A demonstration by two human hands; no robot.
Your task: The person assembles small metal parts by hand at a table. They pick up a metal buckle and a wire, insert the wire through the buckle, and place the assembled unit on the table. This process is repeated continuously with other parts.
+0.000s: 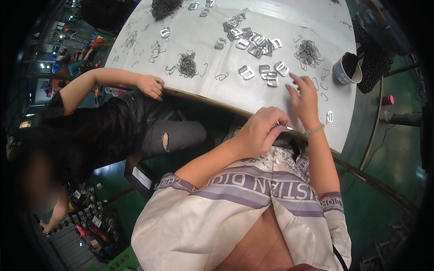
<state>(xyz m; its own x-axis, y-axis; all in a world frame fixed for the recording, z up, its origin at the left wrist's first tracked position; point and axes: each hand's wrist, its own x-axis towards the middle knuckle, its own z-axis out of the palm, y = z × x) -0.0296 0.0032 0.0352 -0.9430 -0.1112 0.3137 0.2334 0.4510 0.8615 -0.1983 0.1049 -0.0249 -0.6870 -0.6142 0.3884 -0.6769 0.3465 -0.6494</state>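
My left hand [262, 131] is closed at the table's near edge, thumb and forefinger pinching a small silver metal piece [288, 128]. The fingers hide most of that piece. Over the tabletop, my right hand [305, 100] is open with thumb and fingers apart, a bracelet at its wrist. Its fingertips are nearest to a silver slide buckle [281, 69], and I cannot tell whether they touch. Beside this buckle lie several more, including one buckle [246, 72] set a little to the left. A larger cluster of buckles [257, 45] spreads farther back.
Heaps of bent wire hooks lie on the pale table [212, 92]: a right heap [308, 54], a middle heap [187, 64] and a dark far heap [165, 8]. A patterned cup [342, 74] stands at the right edge. At left, another person's hand [150, 86] rests on the edge.
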